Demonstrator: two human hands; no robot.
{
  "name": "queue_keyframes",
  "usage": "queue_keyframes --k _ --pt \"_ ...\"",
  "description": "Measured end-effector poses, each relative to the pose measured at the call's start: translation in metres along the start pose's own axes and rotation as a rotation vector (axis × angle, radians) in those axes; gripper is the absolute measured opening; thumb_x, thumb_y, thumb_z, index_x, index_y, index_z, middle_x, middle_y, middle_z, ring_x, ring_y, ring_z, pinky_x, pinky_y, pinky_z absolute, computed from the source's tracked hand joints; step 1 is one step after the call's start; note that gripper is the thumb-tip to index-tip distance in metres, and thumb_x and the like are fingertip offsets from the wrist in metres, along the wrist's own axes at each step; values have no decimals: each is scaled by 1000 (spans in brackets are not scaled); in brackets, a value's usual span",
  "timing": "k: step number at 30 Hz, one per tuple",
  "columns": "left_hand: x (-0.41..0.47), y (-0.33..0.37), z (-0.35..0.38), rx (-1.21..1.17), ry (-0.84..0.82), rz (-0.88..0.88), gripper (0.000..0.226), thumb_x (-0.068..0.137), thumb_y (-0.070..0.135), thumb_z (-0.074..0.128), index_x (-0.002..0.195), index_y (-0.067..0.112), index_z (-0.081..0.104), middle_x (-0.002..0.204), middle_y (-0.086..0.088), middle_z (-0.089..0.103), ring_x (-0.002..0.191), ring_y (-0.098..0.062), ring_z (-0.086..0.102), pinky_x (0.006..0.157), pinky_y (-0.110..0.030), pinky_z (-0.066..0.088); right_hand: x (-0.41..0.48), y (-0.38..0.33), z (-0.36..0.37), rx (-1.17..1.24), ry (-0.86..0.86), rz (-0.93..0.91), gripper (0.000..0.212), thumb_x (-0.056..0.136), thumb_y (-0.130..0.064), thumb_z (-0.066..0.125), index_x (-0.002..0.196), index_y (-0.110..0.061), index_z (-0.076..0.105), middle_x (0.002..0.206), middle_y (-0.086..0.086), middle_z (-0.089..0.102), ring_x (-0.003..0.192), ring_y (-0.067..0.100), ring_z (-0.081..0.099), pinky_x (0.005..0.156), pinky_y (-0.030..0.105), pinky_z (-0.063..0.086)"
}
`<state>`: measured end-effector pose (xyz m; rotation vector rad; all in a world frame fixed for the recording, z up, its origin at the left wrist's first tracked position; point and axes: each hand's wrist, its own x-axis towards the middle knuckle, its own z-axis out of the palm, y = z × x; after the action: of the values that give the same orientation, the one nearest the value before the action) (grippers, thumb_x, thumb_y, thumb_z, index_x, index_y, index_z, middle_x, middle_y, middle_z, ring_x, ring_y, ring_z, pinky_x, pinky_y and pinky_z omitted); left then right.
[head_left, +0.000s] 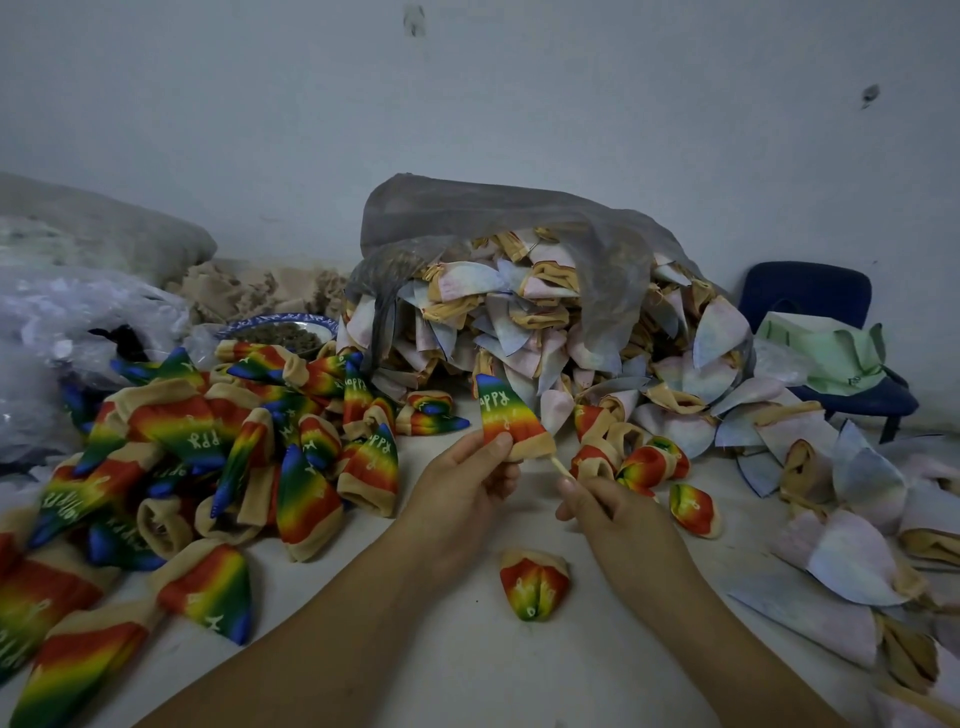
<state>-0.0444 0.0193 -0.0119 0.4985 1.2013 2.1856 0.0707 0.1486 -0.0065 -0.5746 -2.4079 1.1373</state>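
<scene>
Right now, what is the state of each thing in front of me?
left hand, pinches the rainbow cone's beige rim
rainbow cone, held up, tip upward, print outside
right hand, grips the thin stick
thin stick, tilted, upper end at the cone's rim
plastic bag, open, pale cones spilling out
crumpled rainbow piece, lying loose on the table

A cone (506, 415) is standing up out of the left hand (462, 483), and a stick (562, 469) is running from its lower end into the right hand (602, 512). A heap of cones (208, 457) is lying on the table (493, 670) left of the left hand, with a bowl (275, 332) sitting behind it. One folded piece (535, 584) is lying nearer than both hands. A bag (467, 218) is sitting behind the hands, spilling pieces (852, 566) rightward past the right hand; a chair (810, 296) is standing beyond them.
</scene>
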Motion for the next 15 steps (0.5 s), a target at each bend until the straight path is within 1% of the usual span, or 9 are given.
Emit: queue_keyframes --k 2,4,6,9,12,15 --pt "1 2 0 -99 -12 -58 15 82 19 69 90 12 79 78 -3 65 69 -10 61 66 -22 53 0 0 1 9 3 3 31 93 -48 48 70 -32 62 78 -10 68 80 3 62 61 20 40" --pt "1 2 1 -142 9 -102 15 81 18 69 88 8 78 77 -5 65 68 -11 62 64 -22 54 -1 0 2 3 5 -4 31 93 -48 48 69 -33 62 77 -10 68 79 2 62 61 20 41" --pt "1 2 1 -120 59 -117 16 81 20 69 86 7 75 74 -5 64 65 -11 60 62 -22 54 -1 -1 3 -21 8 -27 31 93 -49 48 70 -33 61 76 -12 67 78 1 61 64 21 45" --pt "3 1 1 -67 128 -120 14 90 19 65 89 5 68 70 -4 64 61 -10 59 58 -21 53 -2 -2 4 -52 6 -57 29 93 -49 47 71 -34 59 76 -12 67 78 2 62 69 25 48" --pt "5 2 2 -87 186 -146 15 94 13 59 87 2 67 67 -6 65 57 -10 58 55 -21 52 -2 -1 5 -74 6 -80 28 94 -48 47 72 -34 59 76 -12 67 79 3 62 70 28 50" --pt "5 3 2 -132 200 -183 14 94 10 57 86 1 66 65 -5 62 56 -10 57 54 -21 50 -2 0 7 -103 4 -96 28 93 -50 46 73 -35 58 77 -12 67 79 4 63 71 32 52"
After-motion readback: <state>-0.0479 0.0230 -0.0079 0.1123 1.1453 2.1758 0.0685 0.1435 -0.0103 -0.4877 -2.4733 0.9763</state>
